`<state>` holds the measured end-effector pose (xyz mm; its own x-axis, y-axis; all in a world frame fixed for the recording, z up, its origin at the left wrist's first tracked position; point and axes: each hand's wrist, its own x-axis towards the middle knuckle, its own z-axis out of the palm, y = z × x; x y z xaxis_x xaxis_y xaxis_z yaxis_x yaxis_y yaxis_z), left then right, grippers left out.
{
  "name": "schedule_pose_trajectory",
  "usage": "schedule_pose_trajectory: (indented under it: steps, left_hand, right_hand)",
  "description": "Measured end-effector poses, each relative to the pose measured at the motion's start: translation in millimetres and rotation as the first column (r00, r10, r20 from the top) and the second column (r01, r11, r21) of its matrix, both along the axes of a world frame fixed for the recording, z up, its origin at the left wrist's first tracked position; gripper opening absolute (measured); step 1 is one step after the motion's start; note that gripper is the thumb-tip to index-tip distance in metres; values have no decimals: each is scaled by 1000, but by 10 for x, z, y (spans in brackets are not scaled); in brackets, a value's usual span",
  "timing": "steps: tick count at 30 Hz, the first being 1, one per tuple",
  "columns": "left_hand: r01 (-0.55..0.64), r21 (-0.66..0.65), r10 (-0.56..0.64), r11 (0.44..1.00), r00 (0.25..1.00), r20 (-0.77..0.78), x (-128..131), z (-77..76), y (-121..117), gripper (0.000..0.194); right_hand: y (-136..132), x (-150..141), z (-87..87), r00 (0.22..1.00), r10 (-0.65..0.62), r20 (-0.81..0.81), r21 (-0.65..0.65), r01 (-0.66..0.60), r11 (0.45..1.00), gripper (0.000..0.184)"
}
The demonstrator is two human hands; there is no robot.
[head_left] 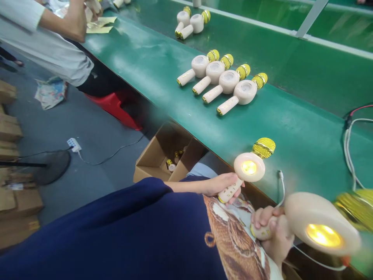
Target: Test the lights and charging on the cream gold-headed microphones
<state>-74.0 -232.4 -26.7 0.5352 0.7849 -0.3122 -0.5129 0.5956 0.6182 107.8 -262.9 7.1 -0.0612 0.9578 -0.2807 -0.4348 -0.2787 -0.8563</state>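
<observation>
The left hand (223, 186) grips a karaoke microphone (249, 167) by its cream handle, and the right hand (269, 227) closes around a second microphone (319, 225) (both glow amber), their gold heads out over the near edge of a green conveyor belt (305, 132). Four more microphones (229, 81) lie in a row farther along. Left, below the belt, sits an open cardboard box (154, 163); a co-worker (49, 50) stands far left.
</observation>
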Motion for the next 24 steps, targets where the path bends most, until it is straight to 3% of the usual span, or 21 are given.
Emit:
schedule_pose_trajectory:
  steps: [6,12,24]
  left_hand:
    - [-23,-72,22,997,1000,-20,31,47,6,38]
    - [-44,-139,47,989,999,23,46,229,3,35]
    - [-11,-161,9,987,1000,-12,21,287,10,29]
  right_hand:
    - [68,-78,-156,984,180,-4,-177,-178,968,20]
    - [113,-39,-63,966,252,-53,-319,-256,912,31]
    - [135,-82,-15,975,222,-9,-393,-208,896,39]
